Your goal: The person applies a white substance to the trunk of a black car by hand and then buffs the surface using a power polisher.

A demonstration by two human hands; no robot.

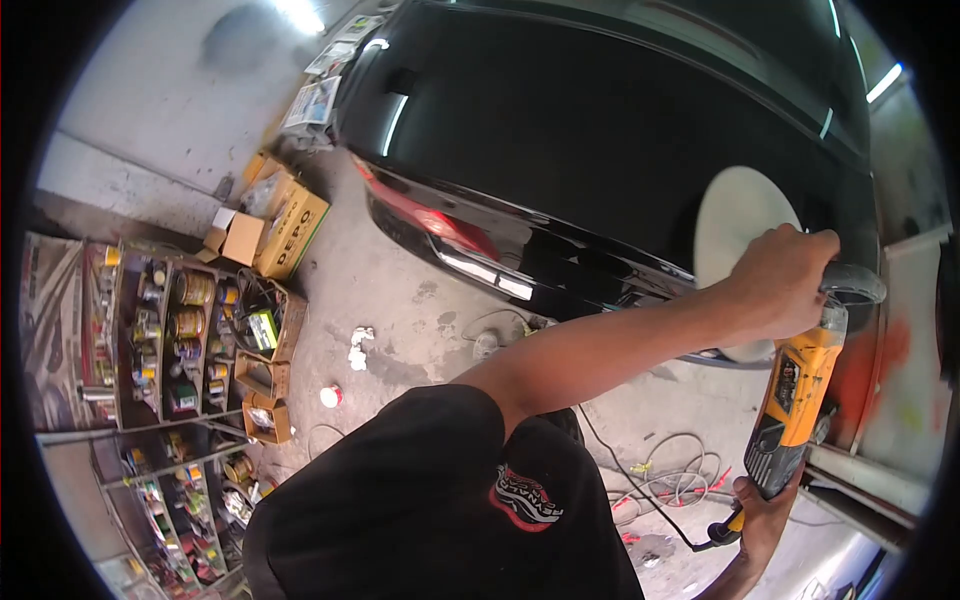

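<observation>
My left hand [783, 280] is closed around the black loop handle at the front of a yellow and black car polisher [800, 380]. Lower down, my right hand [765, 515] wraps around the polisher's rear grip, beside the black power cord. The polisher's wide white pad [735, 220] is tipped up on edge and overlaps the rear of a glossy black car [560, 110] in this view. A red tail light [450, 225] shows at the car's corner, left of the pad.
On the left, shelves [125, 340] hold several paint cans, with cardboard boxes [298, 225] beside them. Coiled hoses and cable [680, 470] lie on the concrete floor below the polisher. A small red and white can [331, 396] sits on the floor. Walls stand along both sides.
</observation>
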